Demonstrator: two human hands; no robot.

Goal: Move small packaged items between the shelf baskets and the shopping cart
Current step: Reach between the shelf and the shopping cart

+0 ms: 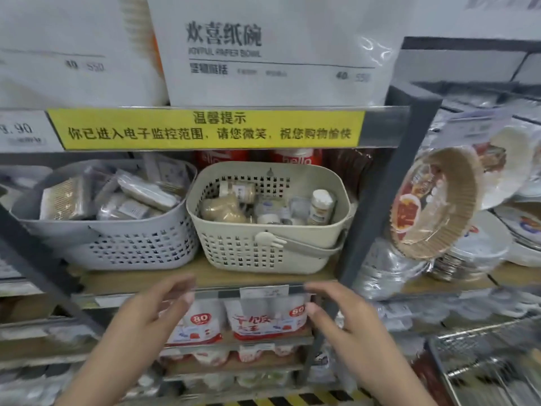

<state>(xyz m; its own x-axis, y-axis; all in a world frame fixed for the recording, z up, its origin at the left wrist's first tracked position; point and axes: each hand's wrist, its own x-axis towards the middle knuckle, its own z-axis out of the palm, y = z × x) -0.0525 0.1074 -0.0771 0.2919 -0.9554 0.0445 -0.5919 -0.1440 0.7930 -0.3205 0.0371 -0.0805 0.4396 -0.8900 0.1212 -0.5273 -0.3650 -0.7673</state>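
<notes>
Both the left hand and right hand hover spread and empty just below the beige basket of small packaged items; a hurried grab risks tipping its loose bottles.

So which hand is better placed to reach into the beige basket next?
Probably the right hand: it hovers empty, directly below the beige basket. The left hand, also empty, sits between it and the grey basket.
</notes>
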